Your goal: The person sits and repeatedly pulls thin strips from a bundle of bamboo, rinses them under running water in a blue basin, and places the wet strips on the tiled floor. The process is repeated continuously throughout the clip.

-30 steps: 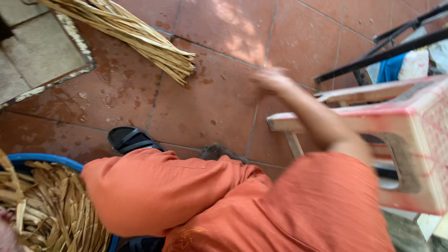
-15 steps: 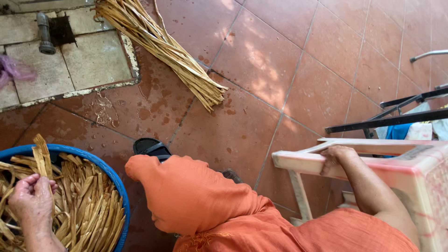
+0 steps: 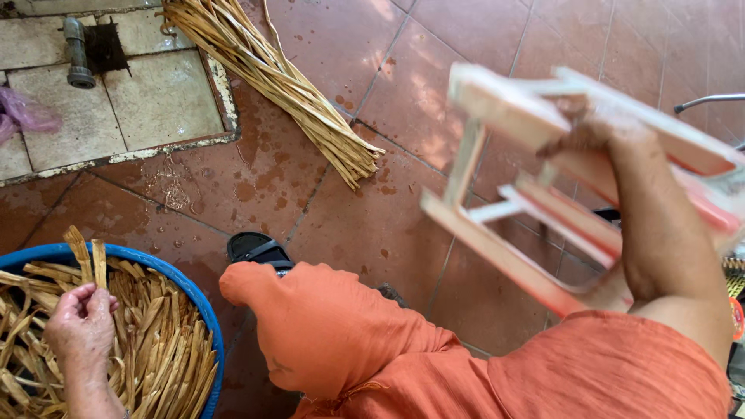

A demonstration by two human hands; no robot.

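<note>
While left hand (image 3: pixel 77 326) is pinching tan dried palm strips (image 3: pixel 87 256) over blue round plastic tub (image 3: pixel 203 310), right hand (image 3: pixel 597 136) is gripping blurred pale wooden stool (image 3: pixel 535 194) aloft; setting it down level seems next.

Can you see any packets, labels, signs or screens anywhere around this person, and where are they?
None can be told for certain.
Purple plastic bag: crumpled on the grey slab, far left.
Small red and yellow patch: right edge, behind the right arm; too little shows to say what it is.
</note>
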